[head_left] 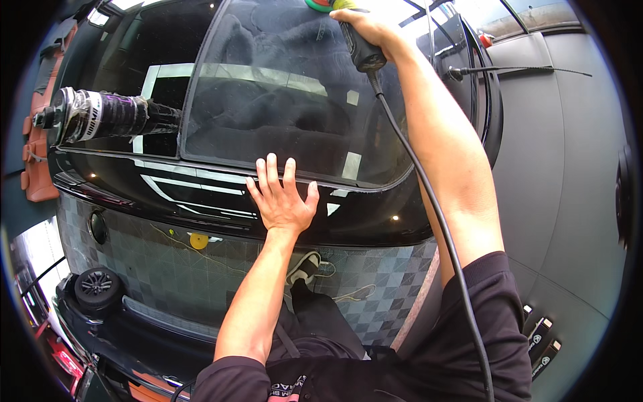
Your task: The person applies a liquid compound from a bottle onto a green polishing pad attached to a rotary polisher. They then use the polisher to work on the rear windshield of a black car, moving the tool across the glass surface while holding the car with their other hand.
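My right hand (378, 30) is wrapped around the black handle of a corded polisher (365, 55) at the far side of a black car roof. Part of the polisher's green pad (320, 5) shows at the top edge; the rest is cut off. Beneath it, a dark glass roof panel (268, 127) carries hazy smears. My left hand (284, 204) rests flat on the glossy near edge of the roof, fingers spread, holding nothing. To the left, a bottle with a black cap and wrinkled wrapping (110, 115) is on the roof; I cannot tell whether it stands or lies.
The polisher's black cord (439, 208) runs along my right arm past my shoulder. A thin antenna (516, 68) sticks out at the right. A yellow round pad (198, 241) and thin cord lie on the checkered floor. Behind me is another dark car with a wheel (99, 288).
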`<state>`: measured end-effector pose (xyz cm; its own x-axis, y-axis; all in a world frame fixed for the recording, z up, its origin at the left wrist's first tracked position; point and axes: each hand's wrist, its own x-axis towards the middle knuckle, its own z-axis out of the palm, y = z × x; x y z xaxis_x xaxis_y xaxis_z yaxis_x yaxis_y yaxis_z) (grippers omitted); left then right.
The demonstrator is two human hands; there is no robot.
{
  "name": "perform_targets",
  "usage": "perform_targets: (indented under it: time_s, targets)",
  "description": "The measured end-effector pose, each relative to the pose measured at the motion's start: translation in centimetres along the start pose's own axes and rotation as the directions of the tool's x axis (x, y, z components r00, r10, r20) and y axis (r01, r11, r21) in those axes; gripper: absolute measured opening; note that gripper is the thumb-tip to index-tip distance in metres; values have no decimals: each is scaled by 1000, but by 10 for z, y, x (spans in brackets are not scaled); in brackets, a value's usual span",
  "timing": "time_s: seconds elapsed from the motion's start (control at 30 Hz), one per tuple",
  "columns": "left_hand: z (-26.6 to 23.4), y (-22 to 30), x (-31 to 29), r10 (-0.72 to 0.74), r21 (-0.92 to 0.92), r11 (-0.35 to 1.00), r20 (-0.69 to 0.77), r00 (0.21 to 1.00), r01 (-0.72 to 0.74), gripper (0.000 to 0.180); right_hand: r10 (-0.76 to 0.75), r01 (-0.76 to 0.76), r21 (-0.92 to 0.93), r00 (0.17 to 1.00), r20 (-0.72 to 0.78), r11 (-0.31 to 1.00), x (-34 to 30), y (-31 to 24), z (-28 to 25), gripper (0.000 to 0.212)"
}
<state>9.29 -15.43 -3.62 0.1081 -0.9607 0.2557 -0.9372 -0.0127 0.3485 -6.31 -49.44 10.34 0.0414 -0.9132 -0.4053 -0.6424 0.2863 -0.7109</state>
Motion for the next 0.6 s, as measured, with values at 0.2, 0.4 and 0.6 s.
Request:
perform_targets:
  time_s: [0.2, 0.4, 0.6]
  targets:
    - [1, -3, -2, 2, 11, 1000, 4, 1000, -2, 72, -502, 489, -146, 862, -70, 860, 4, 33, -17, 17]
    - [0, -1, -1, 7, 9, 1000, 6, 1000, -7, 72, -490, 468, -162, 860, -142, 868, 0, 56, -40, 17]
    - [1, -5, -2, -3, -4, 1000, 7, 1000, 3, 73, -523, 495, -224, 847, -90, 840, -6, 34, -27, 17]
